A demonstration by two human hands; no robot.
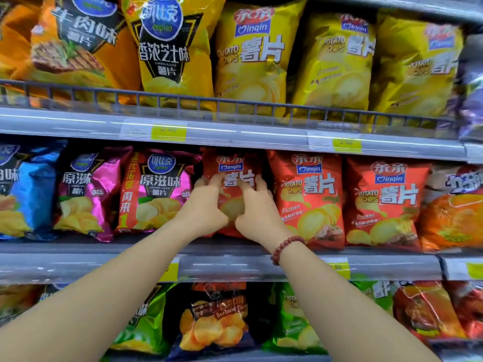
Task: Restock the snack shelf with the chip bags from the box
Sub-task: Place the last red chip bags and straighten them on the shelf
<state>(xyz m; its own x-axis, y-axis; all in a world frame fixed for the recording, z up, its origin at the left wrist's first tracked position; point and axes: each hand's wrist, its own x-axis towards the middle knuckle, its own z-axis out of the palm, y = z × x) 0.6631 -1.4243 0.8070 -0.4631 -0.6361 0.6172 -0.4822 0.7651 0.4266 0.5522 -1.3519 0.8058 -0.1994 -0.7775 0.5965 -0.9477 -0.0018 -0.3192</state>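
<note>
Red bag (236,168): I see it upright on the middle shelf (78,265), between a pink bag (156,189) on its left and a matching bag (311,194) on its right
Left hand (206,198): fingers curled over the red bag's left edge, gripping it
Right hand (254,205): fingers curled on its front, holding it; bracelet (286,248) on the wrist
Above: yellow bags (251,56)

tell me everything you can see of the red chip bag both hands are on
A glossy, foil-look red Qinqin potato chip bag with a blue logo patch, white characters and pictured chips. It stands upright on the middle shelf, between a pink bag and a matching red bag. The left hand grips its left side, the right hand its right, covering much of the front.
</note>
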